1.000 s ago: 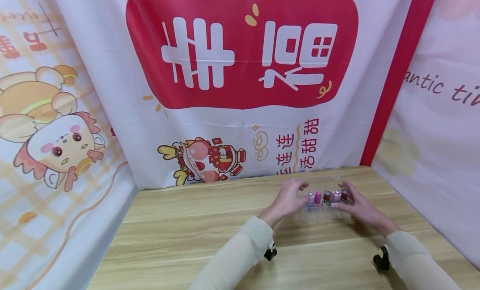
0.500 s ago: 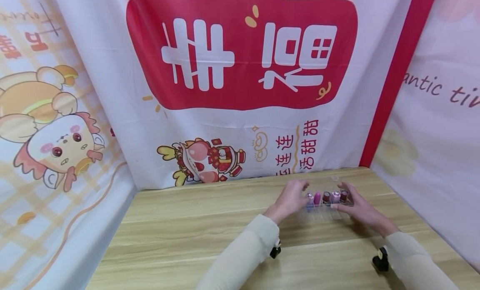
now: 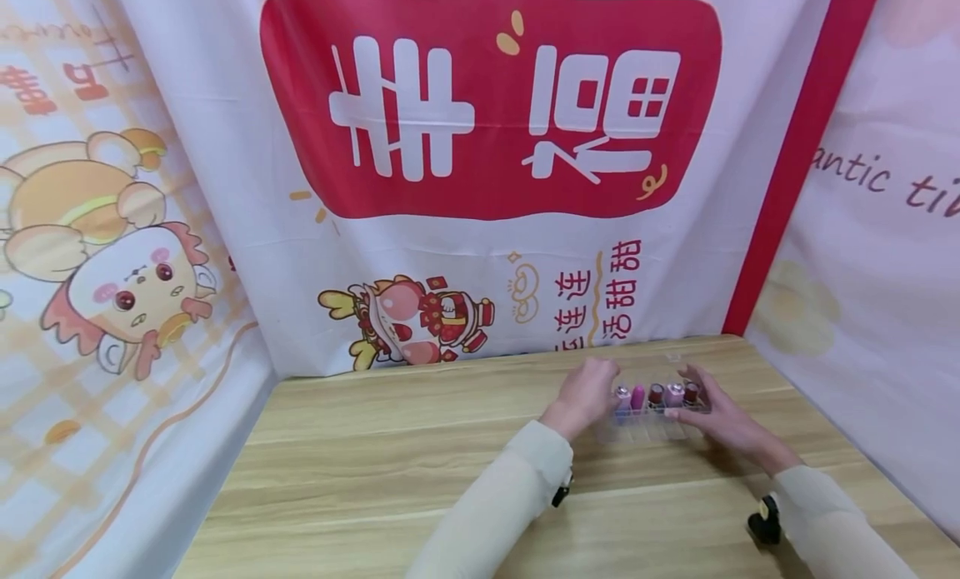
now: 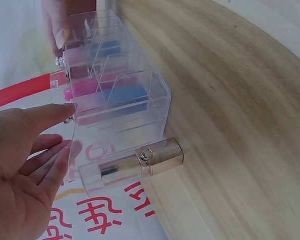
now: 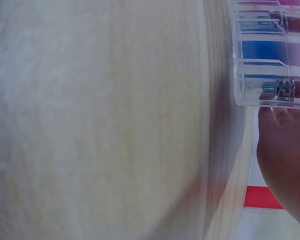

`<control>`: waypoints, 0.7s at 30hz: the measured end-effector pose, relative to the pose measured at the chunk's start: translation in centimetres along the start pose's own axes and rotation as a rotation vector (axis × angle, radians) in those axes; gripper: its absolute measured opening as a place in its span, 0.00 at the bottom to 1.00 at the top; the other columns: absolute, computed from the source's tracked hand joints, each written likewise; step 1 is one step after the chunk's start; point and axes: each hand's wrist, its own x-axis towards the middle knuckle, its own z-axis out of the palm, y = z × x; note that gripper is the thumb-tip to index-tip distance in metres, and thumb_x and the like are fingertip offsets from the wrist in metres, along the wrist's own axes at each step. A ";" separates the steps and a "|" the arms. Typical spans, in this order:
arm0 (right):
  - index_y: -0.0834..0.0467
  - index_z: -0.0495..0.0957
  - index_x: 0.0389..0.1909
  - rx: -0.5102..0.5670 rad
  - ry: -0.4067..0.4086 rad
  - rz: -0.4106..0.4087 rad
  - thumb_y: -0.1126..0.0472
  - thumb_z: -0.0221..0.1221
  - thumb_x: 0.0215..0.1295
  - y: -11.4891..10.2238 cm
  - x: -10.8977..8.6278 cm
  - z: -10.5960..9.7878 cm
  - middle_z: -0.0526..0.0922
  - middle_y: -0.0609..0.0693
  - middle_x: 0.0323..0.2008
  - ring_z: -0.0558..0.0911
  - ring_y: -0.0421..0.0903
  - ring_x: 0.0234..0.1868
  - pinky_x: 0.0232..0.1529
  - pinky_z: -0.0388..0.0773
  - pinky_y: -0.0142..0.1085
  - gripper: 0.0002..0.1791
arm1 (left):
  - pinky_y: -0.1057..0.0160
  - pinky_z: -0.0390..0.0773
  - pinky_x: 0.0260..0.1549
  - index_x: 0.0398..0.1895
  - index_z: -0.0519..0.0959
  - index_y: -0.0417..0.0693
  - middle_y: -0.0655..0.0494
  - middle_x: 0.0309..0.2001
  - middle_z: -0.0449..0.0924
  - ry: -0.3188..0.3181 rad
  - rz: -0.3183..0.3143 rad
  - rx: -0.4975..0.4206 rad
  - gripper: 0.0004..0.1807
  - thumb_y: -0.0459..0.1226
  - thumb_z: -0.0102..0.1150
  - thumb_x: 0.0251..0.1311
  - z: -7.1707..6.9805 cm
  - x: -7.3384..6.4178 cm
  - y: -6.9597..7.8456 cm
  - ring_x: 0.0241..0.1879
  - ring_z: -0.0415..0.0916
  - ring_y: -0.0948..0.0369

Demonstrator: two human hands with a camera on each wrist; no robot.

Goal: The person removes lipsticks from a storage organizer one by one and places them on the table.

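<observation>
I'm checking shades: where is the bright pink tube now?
In the head view, right of centre, the bright pink tube stands in the clear organizer, between a pale pink tube and a brown-topped tube.

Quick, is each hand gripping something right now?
Left hand: at the clear case; whether it grips cannot be told.
Right hand: holding the clear case's right end.

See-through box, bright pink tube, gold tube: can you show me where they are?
See-through box (image 4: 132,126): left wrist view, on its clear side wall.
Bright pink tube (image 3: 637,397): head view, on its upper part.
Gold tube (image 4: 149,163): left wrist view, on its middle, by the ring mark.
</observation>
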 end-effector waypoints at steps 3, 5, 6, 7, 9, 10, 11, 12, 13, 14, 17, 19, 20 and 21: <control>0.54 0.32 0.82 -0.005 0.000 0.009 0.45 0.63 0.70 0.1 0.0 -0.2 0.43 0.68 0.80 0.47 0.77 0.76 0.66 0.50 0.77 0.57 | 0.73 0.77 0.28 0.39 0.85 0.51 0.62 0.33 0.84 0.000 0.008 0.009 0.12 0.39 0.78 0.53 0.1 0.3 0.2 0.29 0.75 0.67; 0.54 0.31 0.82 -0.005 -0.001 0.010 0.45 0.63 0.70 0.1 -0.1 -0.2 0.43 0.68 0.80 0.47 0.76 0.76 0.66 0.50 0.77 0.57 | 0.73 0.78 0.30 0.38 0.85 0.51 0.62 0.34 0.85 0.000 0.001 0.010 0.11 0.40 0.78 0.53 0.2 0.4 0.3 0.30 0.77 0.67; 0.54 0.31 0.82 -0.003 -0.003 0.009 0.45 0.63 0.70 0.2 -0.1 -0.2 0.43 0.68 0.80 0.47 0.76 0.76 0.66 0.50 0.77 0.58 | 0.73 0.79 0.31 0.38 0.86 0.51 0.62 0.35 0.85 -0.005 -0.008 0.001 0.12 0.40 0.78 0.53 0.3 0.4 0.4 0.31 0.77 0.67; 0.54 0.31 0.82 -0.001 -0.004 0.012 0.44 0.63 0.70 0.2 -0.1 -0.2 0.42 0.68 0.80 0.46 0.76 0.76 0.67 0.50 0.77 0.58 | 0.72 0.79 0.33 0.38 0.86 0.52 0.62 0.35 0.85 -0.008 -0.013 -0.003 0.12 0.41 0.78 0.53 0.4 0.4 0.4 0.31 0.78 0.67; 0.54 0.31 0.82 0.004 -0.006 0.015 0.44 0.64 0.70 0.3 -0.1 -0.1 0.42 0.68 0.80 0.46 0.76 0.76 0.67 0.50 0.76 0.58 | 0.73 0.78 0.32 0.37 0.86 0.52 0.62 0.34 0.85 -0.019 -0.021 -0.011 0.11 0.41 0.78 0.53 0.5 0.4 0.4 0.30 0.77 0.67; 0.54 0.31 0.82 0.008 -0.005 0.016 0.44 0.64 0.69 0.3 -0.2 -0.1 0.42 0.67 0.80 0.45 0.76 0.76 0.67 0.49 0.76 0.58 | 0.73 0.77 0.30 0.35 0.86 0.52 0.63 0.33 0.84 -0.022 -0.021 -0.011 0.10 0.42 0.78 0.54 0.6 0.5 0.3 0.29 0.76 0.68; 0.55 0.31 0.82 0.012 -0.004 0.016 0.44 0.64 0.69 0.3 -0.2 -0.1 0.42 0.67 0.80 0.45 0.76 0.76 0.67 0.49 0.76 0.58 | 0.73 0.76 0.29 0.35 0.86 0.52 0.63 0.32 0.83 -0.025 -0.022 -0.016 0.09 0.42 0.78 0.54 0.7 0.5 0.3 0.29 0.75 0.68; 0.55 0.31 0.82 0.014 -0.003 0.015 0.44 0.64 0.69 0.2 -0.2 0.0 0.42 0.67 0.80 0.45 0.76 0.76 0.67 0.49 0.76 0.58 | 0.73 0.75 0.28 0.33 0.86 0.52 0.64 0.30 0.82 -0.024 -0.019 -0.016 0.09 0.42 0.78 0.54 0.7 0.6 0.3 0.28 0.73 0.68; 0.55 0.32 0.82 0.016 -0.001 0.014 0.44 0.64 0.69 0.2 -0.2 0.0 0.42 0.67 0.80 0.45 0.76 0.76 0.67 0.50 0.76 0.58 | 0.73 0.74 0.27 0.32 0.86 0.52 0.64 0.29 0.82 -0.023 -0.019 -0.021 0.08 0.42 0.77 0.54 0.7 0.6 0.3 0.27 0.73 0.68; 0.55 0.31 0.82 0.016 0.002 0.010 0.44 0.64 0.69 0.2 -0.2 -0.1 0.42 0.68 0.80 0.46 0.76 0.76 0.67 0.50 0.76 0.59 | 0.73 0.74 0.27 0.31 0.85 0.52 0.64 0.28 0.81 -0.023 -0.021 -0.029 0.08 0.41 0.77 0.55 0.7 0.7 0.3 0.27 0.72 0.68; 0.55 0.31 0.82 0.011 0.010 0.001 0.45 0.64 0.69 0.3 -0.2 -0.1 0.42 0.68 0.80 0.46 0.76 0.76 0.67 0.50 0.76 0.58 | 0.74 0.73 0.26 0.30 0.85 0.52 0.65 0.27 0.80 -0.025 -0.030 -0.053 0.07 0.40 0.77 0.55 0.7 0.7 0.3 0.26 0.72 0.69; 0.55 0.31 0.82 0.006 0.013 -0.001 0.45 0.64 0.70 0.3 -0.2 0.0 0.42 0.68 0.80 0.46 0.76 0.76 0.67 0.50 0.76 0.58 | 0.74 0.74 0.26 0.30 0.85 0.52 0.65 0.27 0.80 -0.029 -0.036 -0.063 0.07 0.40 0.77 0.55 0.6 0.7 0.3 0.26 0.72 0.69; 0.55 0.30 0.82 0.004 0.013 -0.001 0.45 0.64 0.70 0.3 -0.2 0.0 0.42 0.68 0.80 0.46 0.76 0.76 0.67 0.49 0.76 0.58 | 0.74 0.74 0.27 0.29 0.85 0.52 0.65 0.27 0.80 -0.029 -0.038 -0.062 0.08 0.40 0.77 0.55 0.6 0.7 0.3 0.26 0.72 0.69; 0.55 0.30 0.82 0.003 0.013 0.000 0.45 0.64 0.70 0.4 -0.2 0.0 0.42 0.68 0.80 0.46 0.76 0.76 0.67 0.49 0.76 0.58 | 0.74 0.74 0.27 0.29 0.85 0.53 0.65 0.27 0.80 -0.030 -0.041 -0.063 0.08 0.40 0.77 0.55 0.7 0.6 0.3 0.26 0.72 0.69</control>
